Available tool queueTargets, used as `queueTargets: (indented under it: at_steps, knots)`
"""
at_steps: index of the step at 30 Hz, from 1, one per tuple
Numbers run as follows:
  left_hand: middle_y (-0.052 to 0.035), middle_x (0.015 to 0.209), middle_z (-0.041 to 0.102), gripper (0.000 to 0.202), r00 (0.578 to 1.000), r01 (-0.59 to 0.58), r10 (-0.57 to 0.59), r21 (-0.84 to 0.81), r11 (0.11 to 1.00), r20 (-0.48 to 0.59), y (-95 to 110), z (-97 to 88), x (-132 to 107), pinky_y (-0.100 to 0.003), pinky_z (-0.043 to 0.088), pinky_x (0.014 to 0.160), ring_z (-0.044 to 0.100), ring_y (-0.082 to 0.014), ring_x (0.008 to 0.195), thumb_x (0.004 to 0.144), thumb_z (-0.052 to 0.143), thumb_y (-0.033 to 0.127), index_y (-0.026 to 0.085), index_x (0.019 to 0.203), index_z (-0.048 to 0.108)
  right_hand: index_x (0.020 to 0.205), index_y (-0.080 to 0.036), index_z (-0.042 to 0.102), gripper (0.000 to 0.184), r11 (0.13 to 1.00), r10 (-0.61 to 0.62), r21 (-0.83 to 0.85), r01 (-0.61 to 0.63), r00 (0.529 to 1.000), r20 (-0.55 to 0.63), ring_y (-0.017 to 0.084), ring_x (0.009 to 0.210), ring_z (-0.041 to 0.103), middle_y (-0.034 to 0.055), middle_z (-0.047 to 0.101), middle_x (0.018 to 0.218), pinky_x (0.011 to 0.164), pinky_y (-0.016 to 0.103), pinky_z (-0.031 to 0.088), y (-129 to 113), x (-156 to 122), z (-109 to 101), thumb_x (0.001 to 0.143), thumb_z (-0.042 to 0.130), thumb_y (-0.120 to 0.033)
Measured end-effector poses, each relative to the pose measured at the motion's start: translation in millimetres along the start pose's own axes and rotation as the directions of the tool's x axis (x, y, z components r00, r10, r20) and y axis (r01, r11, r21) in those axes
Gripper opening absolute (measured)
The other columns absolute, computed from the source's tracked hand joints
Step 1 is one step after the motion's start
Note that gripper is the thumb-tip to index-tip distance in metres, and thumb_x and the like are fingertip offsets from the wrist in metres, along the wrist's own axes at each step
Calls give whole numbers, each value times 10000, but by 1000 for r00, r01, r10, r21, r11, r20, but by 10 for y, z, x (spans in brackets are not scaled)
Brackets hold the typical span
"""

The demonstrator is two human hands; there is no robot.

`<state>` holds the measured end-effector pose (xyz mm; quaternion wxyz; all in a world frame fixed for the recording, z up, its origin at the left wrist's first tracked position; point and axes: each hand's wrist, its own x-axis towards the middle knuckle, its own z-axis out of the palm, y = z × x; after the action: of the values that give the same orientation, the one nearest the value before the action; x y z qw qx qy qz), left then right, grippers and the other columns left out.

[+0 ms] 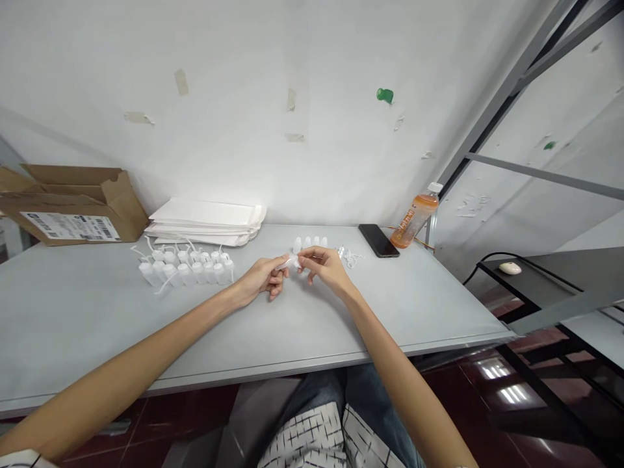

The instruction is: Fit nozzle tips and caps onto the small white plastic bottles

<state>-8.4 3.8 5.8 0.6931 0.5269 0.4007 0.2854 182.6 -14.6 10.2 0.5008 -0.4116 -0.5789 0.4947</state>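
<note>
Over the middle of the table, my left hand is closed around a small white plastic piece, which looks like the small white bottles on the table. My right hand pinches the other end of this piece with thumb and fingertips. Fingers hide much of it. To the left stand several small white bottles in rows, with thin white tubes sticking out at the top. Just behind my right hand is a short row of white bottles without tubes. Small white parts lie right of that hand.
An open cardboard box stands at the far left, beside a stack of white sheets or envelopes. Toward the back right are a black phone and an orange drink bottle near the metal frame. The table's front edge runs close to my lap.
</note>
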Motion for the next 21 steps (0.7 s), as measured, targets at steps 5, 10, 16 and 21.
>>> queueTargets:
  at_steps: [5, 10, 16, 21]
  knots:
    - [80, 504, 326, 457, 1000, -16, 16, 9, 1000, -3, -5, 16, -6, -241, 383, 379, 418, -109, 378, 820, 616, 614, 165, 751, 569, 870, -171, 691, 346, 1000, -2, 4, 2, 1000, 13, 167, 709, 660, 39, 670, 817, 470, 225, 471, 21, 16, -18, 633, 827, -382]
    - [86, 498, 278, 444, 994, -72, 72, 6, 997, -88, -15, 21, -2, -234, 366, 386, 409, -106, 371, 845, 590, 591, 169, 714, 546, 858, -169, 676, 277, 995, -29, -99, 19, 994, -106, 176, 679, 649, 56, 675, 812, 462, 248, 430, 45, 67, -147, 674, 749, -362]
    - [82, 475, 278, 402, 989, -78, 80, 23, 997, -125, 2, 30, -11, -233, 351, 385, 395, -105, 360, 874, 564, 524, 170, 684, 534, 818, -187, 658, 162, 804, -367, -591, 56, 829, -422, 187, 715, 619, 83, 693, 870, 682, 336, 481, 88, 114, -448, 798, 545, -301]
    - [82, 469, 280, 413, 989, -88, 90, 25, 996, -119, 2, 38, -5, -232, 352, 379, 397, -105, 357, 871, 568, 539, 176, 679, 523, 801, -179, 641, 253, 649, -484, -760, -39, 749, -452, 208, 685, 592, 96, 674, 761, 720, 351, 445, 145, 117, -665, 872, 447, -325]
